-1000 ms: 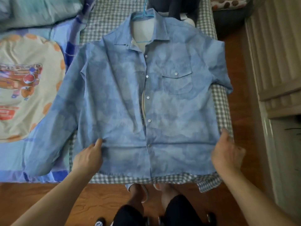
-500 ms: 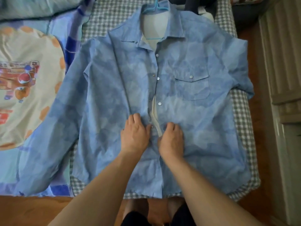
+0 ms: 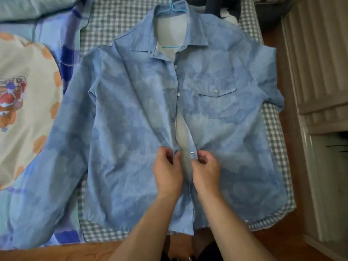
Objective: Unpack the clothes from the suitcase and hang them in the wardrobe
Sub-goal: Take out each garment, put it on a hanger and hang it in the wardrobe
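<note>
A light blue snap-button shirt [image 3: 128, 129] lies spread flat on a grey checked cloth [image 3: 275, 140], front side up. A turquoise plastic hanger [image 3: 172, 8] sits inside its collar. The front is parted at mid-height, showing the pale inner side. My left hand [image 3: 167, 172] pinches the left front edge. My right hand [image 3: 206, 170] pinches the right front edge, just below a metal snap [image 3: 192, 153]. The two hands are a few centimetres apart. No suitcase is in view.
A cream cushion with an orange cartoon print [image 3: 20, 102] lies at the left on blue checked bedding [image 3: 69, 59]. Dark clothing [image 3: 222, 5] sits at the top. A pale slatted cabinet [image 3: 320, 72] stands at the right. Wooden floor [image 3: 75, 251] runs along the near edge.
My hands moved from the hem's outer corners to the middle of the shirt, lay flat there, and now pinch the two front edges. The view has shifted closer.
</note>
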